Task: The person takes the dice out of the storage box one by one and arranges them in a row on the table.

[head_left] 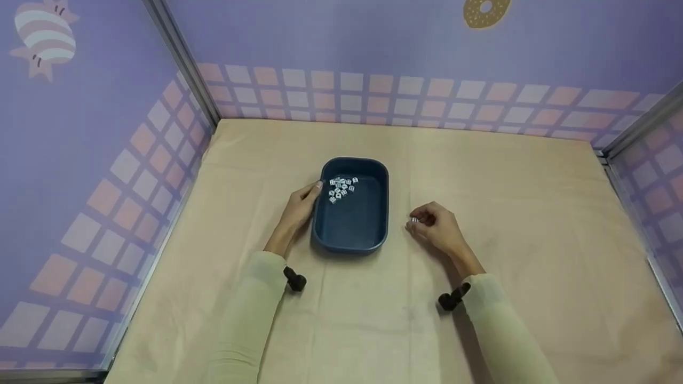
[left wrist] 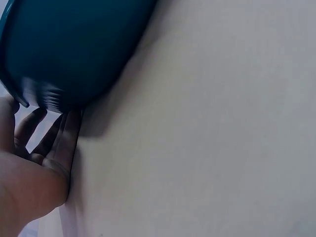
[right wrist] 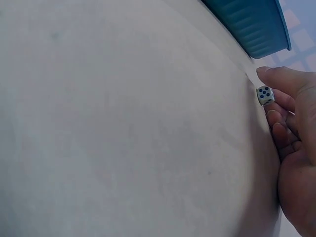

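A dark blue rectangular container (head_left: 352,226) with rounded corners stands on the cloth. Inside, towards its far left, lies a loose cluster of several white dice (head_left: 340,188). At the container's left side my left hand (head_left: 300,209) holds it, thumb by the rim and fingers against the outer wall (left wrist: 64,84). To the right of the container, my right hand (head_left: 436,226) is low over the cloth with curled fingers. Between its thumb and fingers it pinches a single white die (right wrist: 265,95) with dark pips, close to the cloth.
A beige cloth (head_left: 368,320) covers the table, with light creases in it. Purple panels with pink and white squares (head_left: 379,85) close off the back and both sides. Metal posts (head_left: 184,58) stand at the corners.
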The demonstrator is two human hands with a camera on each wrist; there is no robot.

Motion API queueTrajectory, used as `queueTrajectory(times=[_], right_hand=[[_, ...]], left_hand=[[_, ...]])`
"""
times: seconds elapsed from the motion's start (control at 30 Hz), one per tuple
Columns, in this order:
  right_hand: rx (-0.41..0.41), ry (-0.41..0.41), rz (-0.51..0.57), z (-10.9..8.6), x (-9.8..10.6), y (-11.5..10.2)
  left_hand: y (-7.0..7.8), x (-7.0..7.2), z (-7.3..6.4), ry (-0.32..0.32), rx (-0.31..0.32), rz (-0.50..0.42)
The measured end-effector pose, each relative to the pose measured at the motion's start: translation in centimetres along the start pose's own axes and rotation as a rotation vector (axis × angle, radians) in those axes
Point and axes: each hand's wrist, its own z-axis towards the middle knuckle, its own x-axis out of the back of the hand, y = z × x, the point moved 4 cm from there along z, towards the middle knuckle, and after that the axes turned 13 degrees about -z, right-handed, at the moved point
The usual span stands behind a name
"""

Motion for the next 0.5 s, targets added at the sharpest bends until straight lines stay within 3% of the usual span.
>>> queueTrajectory(times=[0.27, 0.5], right_hand=[[-0.003, 0.011, 0.023, 0.28, -0.07, -0.21], [-0.077, -0.03, 0.118, 0.87, 0.36, -0.13]], left_hand=[[0.28, 0.29, 0.07, -0.007, -0.003, 0.015], [0.09, 0.15, 0.14, -0.003, -0.011, 0.01]])
